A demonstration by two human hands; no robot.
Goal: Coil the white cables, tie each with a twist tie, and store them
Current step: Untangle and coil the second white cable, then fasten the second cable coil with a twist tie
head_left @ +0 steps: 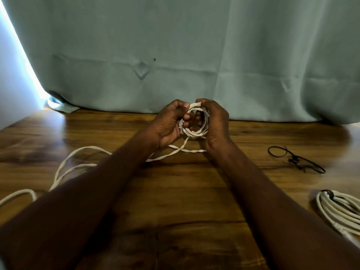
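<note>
Two hands clasp small coil: left hand grips its left rim, right hand its right. Loose cable tail trails below grip, running away leftward, nearer left hand; next wrap feeds from there.

The table is wood, or a wood-look laminate (the view cannot settle which), with dark streaked grain and a smooth, semi-glossy finish that throws back light near the far edge. Behind it hangs a curtain of pale blue-green woven cloth, matt, softly creased and hemmed along the bottom. The white cable looks like flat, smooth plastic-sheathed cord with a dull sheen; its plug end seems clear or pale moulded plastic. The tied coil has the same smooth white sheath. The black twist ties look thin, dark and slightly glossy.
</note>
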